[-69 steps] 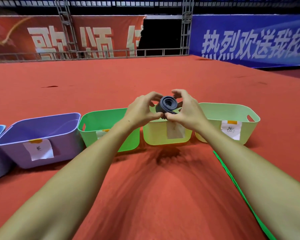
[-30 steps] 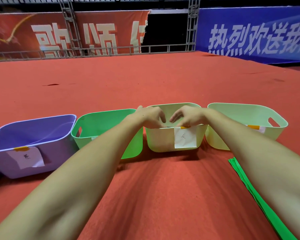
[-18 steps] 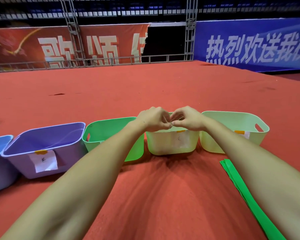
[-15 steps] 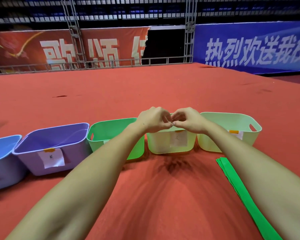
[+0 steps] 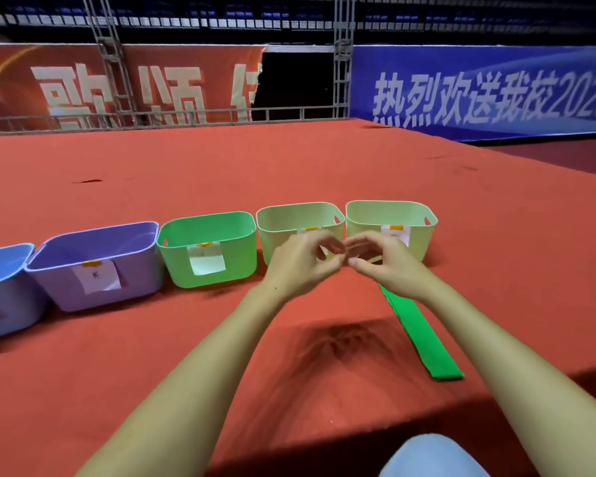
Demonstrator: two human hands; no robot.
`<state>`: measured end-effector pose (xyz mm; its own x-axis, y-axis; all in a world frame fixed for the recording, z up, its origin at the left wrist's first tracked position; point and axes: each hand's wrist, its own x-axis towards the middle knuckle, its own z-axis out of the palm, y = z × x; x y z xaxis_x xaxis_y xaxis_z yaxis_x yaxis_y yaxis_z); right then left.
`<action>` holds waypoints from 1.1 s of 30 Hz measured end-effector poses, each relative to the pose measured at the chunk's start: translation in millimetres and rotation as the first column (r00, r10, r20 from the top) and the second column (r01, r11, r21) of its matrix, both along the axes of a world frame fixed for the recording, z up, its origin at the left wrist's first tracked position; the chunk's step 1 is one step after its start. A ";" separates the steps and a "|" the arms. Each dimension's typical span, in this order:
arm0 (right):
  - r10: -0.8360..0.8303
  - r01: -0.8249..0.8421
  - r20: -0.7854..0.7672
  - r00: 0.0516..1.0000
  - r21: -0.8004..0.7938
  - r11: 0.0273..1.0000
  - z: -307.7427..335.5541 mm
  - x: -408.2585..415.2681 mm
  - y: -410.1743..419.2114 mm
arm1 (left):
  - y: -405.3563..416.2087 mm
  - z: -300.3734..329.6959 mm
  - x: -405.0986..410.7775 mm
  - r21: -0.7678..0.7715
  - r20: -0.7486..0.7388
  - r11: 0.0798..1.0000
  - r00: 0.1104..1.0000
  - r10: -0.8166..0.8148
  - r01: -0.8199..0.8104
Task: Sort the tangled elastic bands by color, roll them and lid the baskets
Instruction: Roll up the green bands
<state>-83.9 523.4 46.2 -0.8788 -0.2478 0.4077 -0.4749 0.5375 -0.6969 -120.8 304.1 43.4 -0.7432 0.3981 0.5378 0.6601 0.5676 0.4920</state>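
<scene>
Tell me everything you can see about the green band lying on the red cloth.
The green band is a long, flat strip of bright green, stretchy-looking material, seemingly folded into layers. It lies flat on the red cloth, running diagonally from beneath the right hand toward the near edge. Its near end is squared off and fully visible; its far end is hidden behind that hand's wrist. I cannot tell whether the hand touches it. No basket touches it.
</scene>
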 end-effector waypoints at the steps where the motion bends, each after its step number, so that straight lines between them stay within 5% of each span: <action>1: -0.009 0.009 0.007 1.000 0.010 1.000 -9.2 11.0 10.0 | 7.8 -10.9 9.5 0.011 0.001 1.000 1.000 -0.018 0.018; 14: -0.171 0.090 0.243 0.955 0.311 0.946 -106.9 110.0 144.0 | 120.6 -117.8 85.4 -0.185 0.245 0.934 0.935 -0.258 0.306; 19: -0.130 0.046 0.258 0.957 0.307 0.951 -115.6 120.1 154.2 | 135.5 -136.8 87.4 -0.307 0.131 0.905 0.955 -0.265 0.294; 25: -0.166 0.104 0.104 0.981 0.441 0.891 -126.0 118.7 151.5 | 145.2 -147.0 93.3 -0.487 -0.241 0.859 0.921 -0.307 0.159; 33: -0.250 0.255 -0.076 0.965 0.475 0.842 -134.4 125.1 118.6 | 119.8 -147.9 86.3 -0.353 -0.176 0.916 0.948 -0.264 0.190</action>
